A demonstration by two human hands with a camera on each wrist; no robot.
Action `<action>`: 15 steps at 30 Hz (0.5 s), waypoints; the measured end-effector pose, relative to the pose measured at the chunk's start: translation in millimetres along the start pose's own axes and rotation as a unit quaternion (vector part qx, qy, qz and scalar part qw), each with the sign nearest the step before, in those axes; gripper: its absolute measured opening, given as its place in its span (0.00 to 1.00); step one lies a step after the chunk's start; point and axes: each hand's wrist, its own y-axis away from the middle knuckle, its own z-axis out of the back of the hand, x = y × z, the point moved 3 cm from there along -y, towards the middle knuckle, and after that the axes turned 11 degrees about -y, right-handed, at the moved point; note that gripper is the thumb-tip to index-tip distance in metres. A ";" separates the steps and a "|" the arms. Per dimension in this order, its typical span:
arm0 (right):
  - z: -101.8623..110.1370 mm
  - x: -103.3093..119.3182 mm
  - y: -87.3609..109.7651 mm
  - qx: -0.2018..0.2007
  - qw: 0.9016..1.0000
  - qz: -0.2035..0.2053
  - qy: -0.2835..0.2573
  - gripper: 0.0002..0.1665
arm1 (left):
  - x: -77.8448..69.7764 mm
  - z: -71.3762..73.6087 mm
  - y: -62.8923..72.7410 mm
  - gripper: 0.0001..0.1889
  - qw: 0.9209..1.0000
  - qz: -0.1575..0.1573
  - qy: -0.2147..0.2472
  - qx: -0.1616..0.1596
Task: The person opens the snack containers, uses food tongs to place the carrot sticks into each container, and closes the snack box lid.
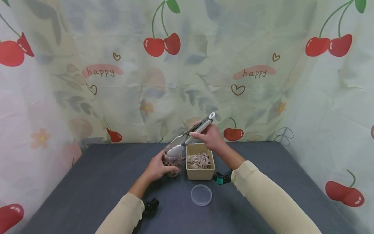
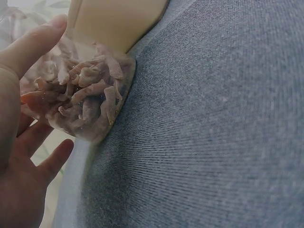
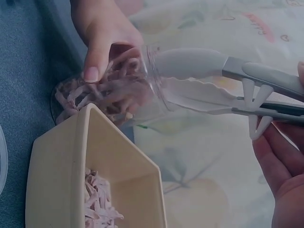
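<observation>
My left hand point(image 1: 157, 167) grips a clear jar point(image 1: 174, 165) that stands on the table, thumb across its near side. Pale brownish-pink dried strips point(image 2: 90, 90) fill much of the jar in the left wrist view. In my right hand point(image 1: 211, 136) are grey-and-white kitchen tongs point(image 1: 197, 127), held by the handles and slanting down to the left. Their white scalloped heads point(image 3: 190, 90) reach into the jar's mouth, apart from each other; no strip shows between them. A beige rectangular container point(image 1: 200, 174) sits right of the jar, with similar strips point(image 1: 199, 161) at its bottom.
A round clear lid point(image 1: 201, 195) lies on the table in front of the beige container. The dark grey tabletop point(image 1: 245, 201) meets a cherry-patterned curtain point(image 1: 187, 81) at the back and sides.
</observation>
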 end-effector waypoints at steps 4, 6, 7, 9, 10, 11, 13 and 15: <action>3.5 2.2 -0.3 -0.009 1.000 -0.004 -0.004 0.21 | -0.2 -0.1 -0.4 0.43 1.000 0.003 -0.004 0.003; 5.1 3.7 -0.7 -0.010 1.000 -0.005 -0.006 0.21 | 0.0 -0.2 -0.5 0.43 1.000 0.006 -0.005 0.002; 6.0 4.7 -0.8 -0.009 1.000 -0.006 -0.010 0.21 | 0.4 -0.3 -0.5 0.43 1.000 0.009 -0.006 0.001; 8.1 7.0 -0.9 -0.010 1.000 -0.008 -0.016 0.21 | 0.7 -0.5 -0.6 0.42 1.000 0.011 -0.007 0.000; 9.3 8.1 -0.9 -0.011 1.000 -0.010 -0.017 0.21 | 0.9 -0.6 -0.7 0.43 1.000 0.011 -0.008 0.000; 10.5 9.8 -0.6 -0.013 1.000 -0.012 -0.021 0.21 | 0.7 -0.6 -0.6 0.43 1.000 0.009 -0.009 0.000; 13.5 11.7 -0.6 -0.015 0.999 -0.017 -0.024 0.22 | 0.5 -0.7 -0.6 0.43 1.000 0.006 -0.012 -0.001; 16.7 13.3 -0.6 -0.019 0.999 -0.025 -0.030 0.21 | 0.0 -0.5 -0.6 0.43 1.000 0.004 -0.011 -0.001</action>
